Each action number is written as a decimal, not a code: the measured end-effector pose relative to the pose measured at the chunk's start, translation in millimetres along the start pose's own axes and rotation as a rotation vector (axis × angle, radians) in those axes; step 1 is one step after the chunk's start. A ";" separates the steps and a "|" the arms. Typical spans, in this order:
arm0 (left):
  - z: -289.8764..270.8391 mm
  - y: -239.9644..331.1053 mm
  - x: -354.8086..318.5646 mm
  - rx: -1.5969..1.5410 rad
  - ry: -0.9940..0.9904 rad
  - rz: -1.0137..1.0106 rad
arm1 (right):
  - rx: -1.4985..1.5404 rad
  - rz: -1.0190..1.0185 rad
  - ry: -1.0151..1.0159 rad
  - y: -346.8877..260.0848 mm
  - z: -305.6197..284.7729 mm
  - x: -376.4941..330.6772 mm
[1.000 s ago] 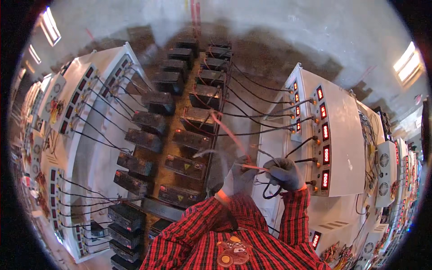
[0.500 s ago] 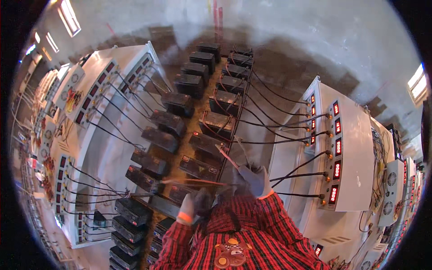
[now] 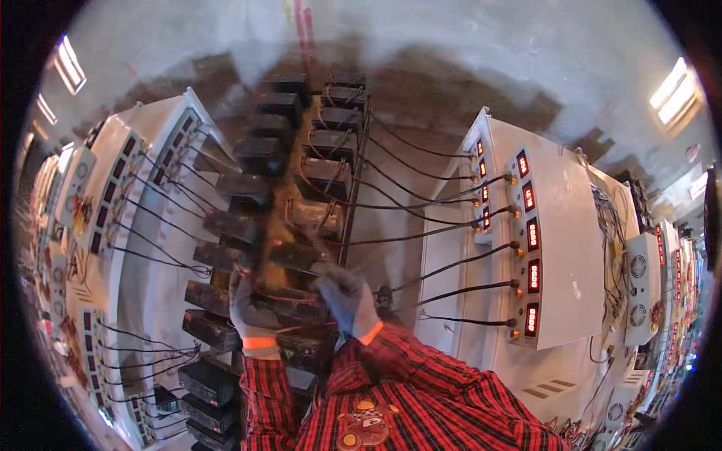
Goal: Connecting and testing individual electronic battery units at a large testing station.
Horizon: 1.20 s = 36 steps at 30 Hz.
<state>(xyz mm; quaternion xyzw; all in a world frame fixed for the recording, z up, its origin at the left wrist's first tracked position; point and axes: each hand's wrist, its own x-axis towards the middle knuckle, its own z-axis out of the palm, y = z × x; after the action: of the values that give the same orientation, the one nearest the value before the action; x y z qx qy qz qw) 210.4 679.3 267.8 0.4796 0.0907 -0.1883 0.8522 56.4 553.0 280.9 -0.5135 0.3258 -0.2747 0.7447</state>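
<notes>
Left gloved hand was below and left of the frame's centre, right hand just below the centre, both over black batteries. From my distance I could not tell whether the blurred fingers gripped anything. A thin red wire showed between them; at right stood a white cabinet.

Your left glove and right glove are looking like matt cloth, finer texture blurring; your checked shirt is showing soft, unglossy woven cloth; the battery cases beside you are appearing as dull, scuffed plastic; the cabinet at your right is presenting smooth painted metal, faintly sheened; its cables are looking rubbery and matt; the wall is showing rough, patchy plaster.
</notes>
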 end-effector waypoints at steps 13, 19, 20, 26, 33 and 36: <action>-13.8 -57.7 111.3 1.007 -0.189 0.338 | -0.409 0.093 -0.244 77.4 -35.6 70.5; 17.5 -57.7 126.1 1.200 -0.096 0.149 | -0.241 0.269 -0.187 89.5 -25.1 75.3; 20.0 -57.2 128.4 1.260 -0.096 0.145 | -0.285 0.265 -0.198 89.4 -25.5 77.4; 30.4 -59.1 141.2 1.564 -0.107 0.119 | -0.262 0.341 -0.230 121.8 -33.3 88.8; 35.6 -66.4 151.4 1.902 -0.173 0.144 | 0.481 0.571 -0.160 196.3 -40.2 90.9; 40.3 -69.5 153.1 2.028 -0.227 0.197 | 0.378 0.449 -0.123 204.1 -38.1 89.1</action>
<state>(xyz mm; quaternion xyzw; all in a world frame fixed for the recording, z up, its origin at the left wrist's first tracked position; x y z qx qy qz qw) 320.7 576.6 183.2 0.9591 -0.2322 -0.1497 0.0609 99.1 530.1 60.3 -0.2965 0.3285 -0.1272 0.8877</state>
